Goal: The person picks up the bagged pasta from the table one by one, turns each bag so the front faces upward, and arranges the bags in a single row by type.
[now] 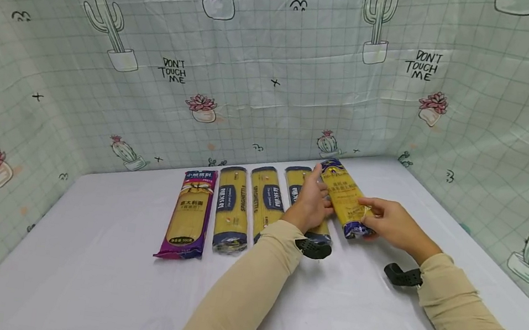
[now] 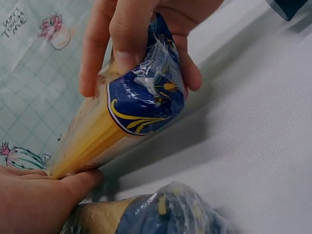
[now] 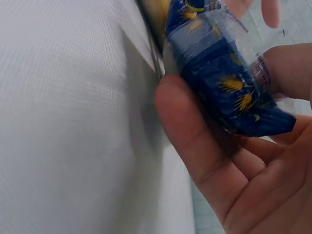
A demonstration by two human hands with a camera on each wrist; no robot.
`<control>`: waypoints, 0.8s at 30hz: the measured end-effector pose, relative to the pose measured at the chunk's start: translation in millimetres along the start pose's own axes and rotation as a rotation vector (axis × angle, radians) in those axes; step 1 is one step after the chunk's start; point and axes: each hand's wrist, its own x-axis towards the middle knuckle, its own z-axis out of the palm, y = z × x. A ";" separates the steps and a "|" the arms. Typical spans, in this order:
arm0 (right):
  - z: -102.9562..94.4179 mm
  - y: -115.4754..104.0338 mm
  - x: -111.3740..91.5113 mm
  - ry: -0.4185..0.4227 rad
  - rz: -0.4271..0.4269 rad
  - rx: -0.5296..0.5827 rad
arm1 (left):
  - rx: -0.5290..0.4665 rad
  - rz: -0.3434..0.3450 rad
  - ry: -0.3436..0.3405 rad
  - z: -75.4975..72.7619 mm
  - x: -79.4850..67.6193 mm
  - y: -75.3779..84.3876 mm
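My right hand [image 1: 394, 224] grips the near end of a yellow pasta pack [image 1: 343, 195] with blue ends, thumb and fingers on either side of it. The pack leans at an angle, its far end towards the back wall. At the pack's left side, my left hand [image 1: 311, 202] has its thumb raised and its fingers touching the wrapper. In the left wrist view the blue printed end [image 2: 146, 97] sits between the right hand's fingers. Beneath the left hand lies a spaghetti pack [image 1: 297, 176] with dark blue ends, partly hidden by that hand.
Left of the hands, two similar spaghetti packs [image 1: 266, 190] [image 1: 232, 211] lie side by side on the white table [image 1: 94, 276]. A purple-and-pink pasta pack [image 1: 190, 214] ends the row. Behind the table hangs a cactus-print sheet [image 1: 260, 47], which also rises along both sides.
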 end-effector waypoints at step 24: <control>-1.8 -0.2 3.3 -0.085 0.119 -0.305 | -0.036 0.005 0.055 -0.4 1.9 0.2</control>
